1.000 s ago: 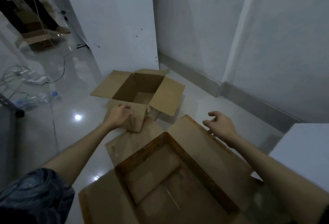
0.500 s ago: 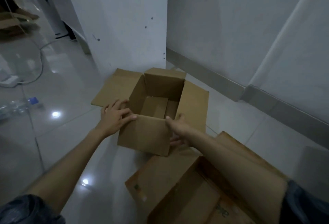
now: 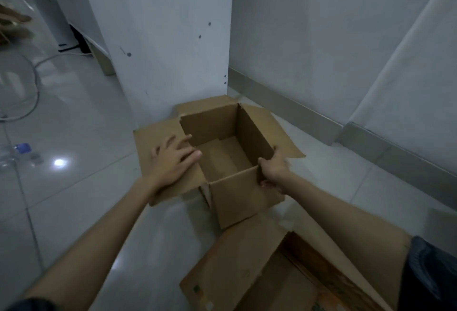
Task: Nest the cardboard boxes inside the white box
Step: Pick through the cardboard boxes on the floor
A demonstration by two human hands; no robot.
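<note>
left hand (image 3: 173, 162): laid flat and open, palm down, on the left flap of the small box (image 3: 227, 162), fingers spread toward the opening
right hand (image 3: 275, 171): closed on the near right corner of the small box, thumb over the rim, fingers curled against the outer wall
small box: open upward on the floor (image 3: 74, 187), held between both hands, straight ahead of the person; no clear long axis, the opening looks roughly square
nearer hand: both are on it; the real grip is judged to be the right one
large box (image 3: 247, 273): open, close below the small box on the near right, its flap just under the small box's near corner
white box: not seen here, so the way to it cannot be told
edges: a white panel (image 3: 168, 51) stands just behind the small box, a wall (image 3: 321, 38) to the right
open room: bare floor to the left and toward the person; a lift up and back looks freest
</note>
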